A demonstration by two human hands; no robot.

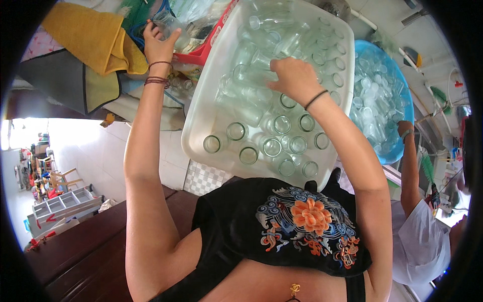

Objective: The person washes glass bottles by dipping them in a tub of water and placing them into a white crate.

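Observation:
At the upper left, my left hand [157,47] is closed around a clear jar [171,30], held tilted beside a red plastic crate [200,56]. My right hand [298,79] reaches into a large white plastic tub [202,113]. Its fingertips are at a clear glass bottle [251,75] lying on its side; whether they grip it is unclear. Many similar bottles fill the tub. In the near part, glass jars stand upright with open mouths, such as a jar [249,154] close to the front rim. Toward the far end, bottles lie in a loose heap.
Right of the tub, a blue basin [405,94] holds many clear containers, with another person's hand [405,130] at its edge. A yellow cloth [86,37] lies at the upper left. An aluminium ladder [68,202] and a wooden chair [66,178] are farther left.

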